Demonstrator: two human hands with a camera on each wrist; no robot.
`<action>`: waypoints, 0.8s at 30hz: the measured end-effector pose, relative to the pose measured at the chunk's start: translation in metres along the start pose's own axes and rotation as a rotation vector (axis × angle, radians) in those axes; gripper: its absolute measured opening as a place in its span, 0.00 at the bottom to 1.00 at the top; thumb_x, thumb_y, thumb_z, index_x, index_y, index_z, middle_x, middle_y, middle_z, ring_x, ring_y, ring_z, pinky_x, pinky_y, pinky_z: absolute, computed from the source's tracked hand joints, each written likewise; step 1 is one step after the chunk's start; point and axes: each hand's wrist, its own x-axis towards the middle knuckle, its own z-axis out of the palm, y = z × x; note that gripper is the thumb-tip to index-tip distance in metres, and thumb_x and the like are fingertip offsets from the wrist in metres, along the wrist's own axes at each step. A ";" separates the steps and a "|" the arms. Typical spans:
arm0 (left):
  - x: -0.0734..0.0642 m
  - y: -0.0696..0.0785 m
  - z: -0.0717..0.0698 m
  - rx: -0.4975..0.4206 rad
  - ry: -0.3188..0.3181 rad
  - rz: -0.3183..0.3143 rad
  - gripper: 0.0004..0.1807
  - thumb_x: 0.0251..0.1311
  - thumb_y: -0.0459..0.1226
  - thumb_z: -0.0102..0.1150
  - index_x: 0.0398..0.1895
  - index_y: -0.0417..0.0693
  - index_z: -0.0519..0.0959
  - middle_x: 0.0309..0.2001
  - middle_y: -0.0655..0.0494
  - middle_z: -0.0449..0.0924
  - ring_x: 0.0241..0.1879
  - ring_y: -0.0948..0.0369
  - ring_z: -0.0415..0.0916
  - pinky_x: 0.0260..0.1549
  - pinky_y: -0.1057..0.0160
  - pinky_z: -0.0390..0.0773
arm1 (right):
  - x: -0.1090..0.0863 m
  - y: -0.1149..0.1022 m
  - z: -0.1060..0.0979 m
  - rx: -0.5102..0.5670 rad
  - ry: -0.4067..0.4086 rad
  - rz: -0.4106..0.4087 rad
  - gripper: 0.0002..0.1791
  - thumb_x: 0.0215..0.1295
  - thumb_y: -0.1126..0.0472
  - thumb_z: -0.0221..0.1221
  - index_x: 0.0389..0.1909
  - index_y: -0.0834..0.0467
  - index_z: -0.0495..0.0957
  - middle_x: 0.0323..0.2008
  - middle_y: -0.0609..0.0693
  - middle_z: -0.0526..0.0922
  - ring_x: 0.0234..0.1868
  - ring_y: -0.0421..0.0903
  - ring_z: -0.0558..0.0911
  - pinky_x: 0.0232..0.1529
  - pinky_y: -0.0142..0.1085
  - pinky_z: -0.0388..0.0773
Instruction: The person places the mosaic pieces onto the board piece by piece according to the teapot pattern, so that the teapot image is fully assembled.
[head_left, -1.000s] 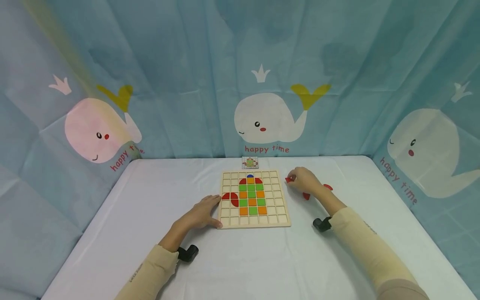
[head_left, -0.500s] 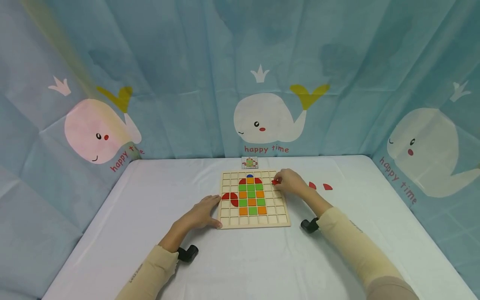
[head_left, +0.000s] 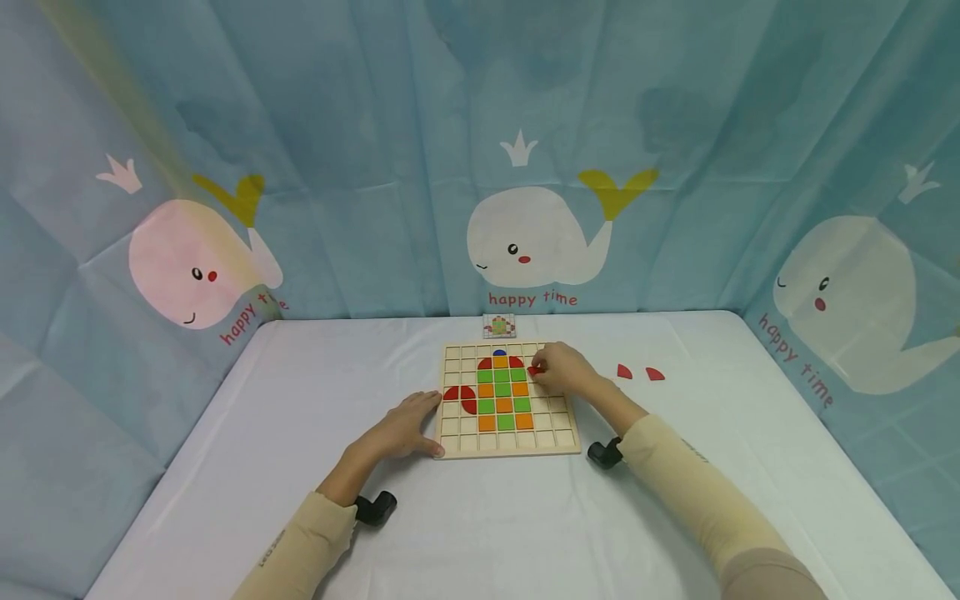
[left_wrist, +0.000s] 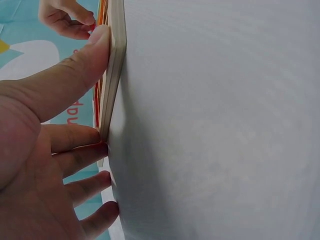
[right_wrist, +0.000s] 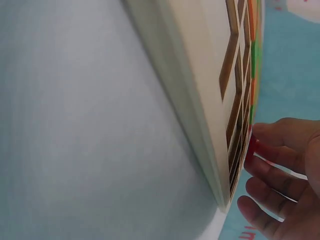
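Observation:
A square wooden grid board (head_left: 555, 435) lies on the white table with green and orange square tiles (head_left: 504, 405) set in its middle columns. Red quarter-circle tiles (head_left: 468, 406) fill a few cells at its left, with more at the top beside a blue tile (head_left: 499, 352). My right hand (head_left: 567, 369) pinches a red tile (right_wrist: 251, 149) between thumb and fingers, close over the upper right cells. At the board's left edge rests my left hand (head_left: 405, 427), fingers extended and spread against the side, the thumb (left_wrist: 92, 55) on the near corner.
Two loose red quarter-circle tiles, one nearer (head_left: 624, 372) and one farther right (head_left: 656, 374), lie right of the board. A small pattern card (head_left: 499, 325) stands behind it. Blue whale-print curtains (head_left: 375, 250) enclose the table's back and sides.
My right hand has carried the red tile leftward from beside the board to over its upper right cells, uncovering the two loose red tiles. My left hand has stayed at the board's edge.

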 end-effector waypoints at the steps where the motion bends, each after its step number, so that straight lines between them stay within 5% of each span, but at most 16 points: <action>1: 0.000 0.000 0.000 -0.002 0.000 0.000 0.54 0.42 0.45 0.77 0.73 0.42 0.60 0.75 0.44 0.58 0.76 0.43 0.48 0.70 0.35 0.54 | 0.001 -0.001 0.001 -0.002 -0.003 -0.005 0.14 0.61 0.58 0.65 0.45 0.62 0.84 0.36 0.52 0.83 0.37 0.46 0.76 0.46 0.41 0.79; 24: -0.001 0.001 -0.001 -0.005 -0.002 0.011 0.54 0.42 0.44 0.77 0.74 0.41 0.59 0.75 0.44 0.57 0.76 0.43 0.48 0.70 0.36 0.54 | 0.002 -0.003 0.006 0.022 -0.009 -0.017 0.12 0.62 0.60 0.64 0.42 0.63 0.85 0.39 0.55 0.83 0.38 0.47 0.78 0.49 0.43 0.80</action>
